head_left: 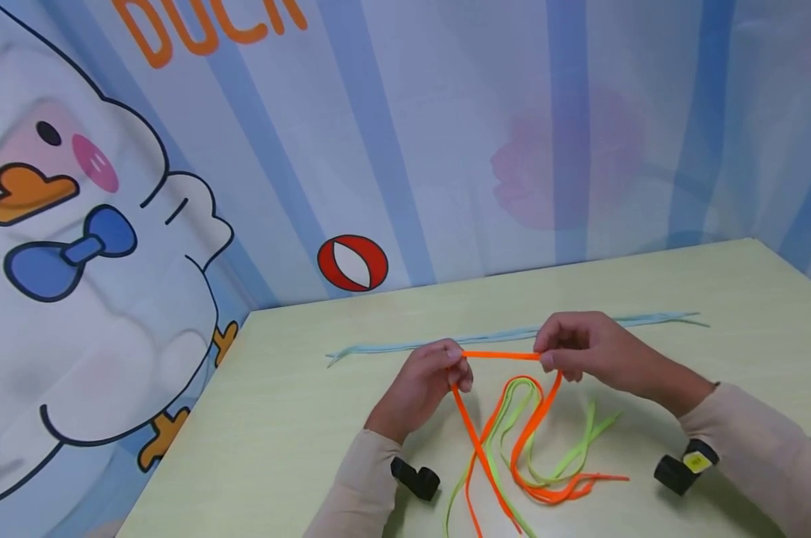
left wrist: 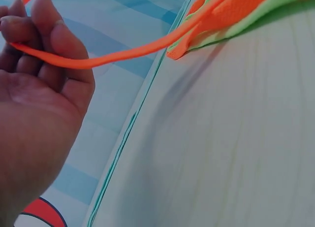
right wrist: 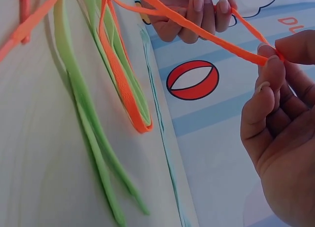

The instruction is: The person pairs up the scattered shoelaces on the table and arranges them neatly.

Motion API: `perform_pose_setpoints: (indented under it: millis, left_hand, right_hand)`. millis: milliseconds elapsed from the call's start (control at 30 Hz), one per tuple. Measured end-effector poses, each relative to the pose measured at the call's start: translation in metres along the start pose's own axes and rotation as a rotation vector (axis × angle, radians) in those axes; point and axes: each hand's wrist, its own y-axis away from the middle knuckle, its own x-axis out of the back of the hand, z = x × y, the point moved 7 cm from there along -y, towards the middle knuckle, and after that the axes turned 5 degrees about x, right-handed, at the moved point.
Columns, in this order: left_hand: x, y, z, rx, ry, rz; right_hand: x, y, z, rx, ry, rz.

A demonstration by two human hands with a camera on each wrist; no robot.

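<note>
An orange shoelace (head_left: pixel 499 356) is stretched level between my two hands, above the table. My left hand (head_left: pixel 427 377) grips it with curled fingers, and a length hangs from there to the table. My right hand (head_left: pixel 596 351) pinches the other end of the taut stretch between thumb and fingertips, as the right wrist view also shows. From the right fingers the orange lace (right wrist: pixel 246 54) runs on down toward the pile. Below the hands lies a green shoelace (head_left: pixel 583 448), looped together with the orange one on the tabletop.
A pale blue shoelace (head_left: pixel 385 348) lies stretched across the table (head_left: pixel 277 441) behind my hands. Behind the table's far edge hangs a printed backdrop (head_left: pixel 432 149) with a duck and a red ball. Each sleeve has a black wrist camera (head_left: pixel 415 478) strapped on.
</note>
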Motion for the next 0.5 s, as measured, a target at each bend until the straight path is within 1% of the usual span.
perform_pose_setpoints:
  millis: [200, 500]
  left_hand:
    - [0.005, 0.000, 0.002, -0.014, 0.040, 0.028]
    - [0.012, 0.002, 0.006, -0.056, 0.145, 0.047]
  right_hand:
    - [0.001, 0.000, -0.005, 0.030, -0.060, -0.023]
    - [0.000, 0.000, -0.016, 0.099, -0.113, -0.056]
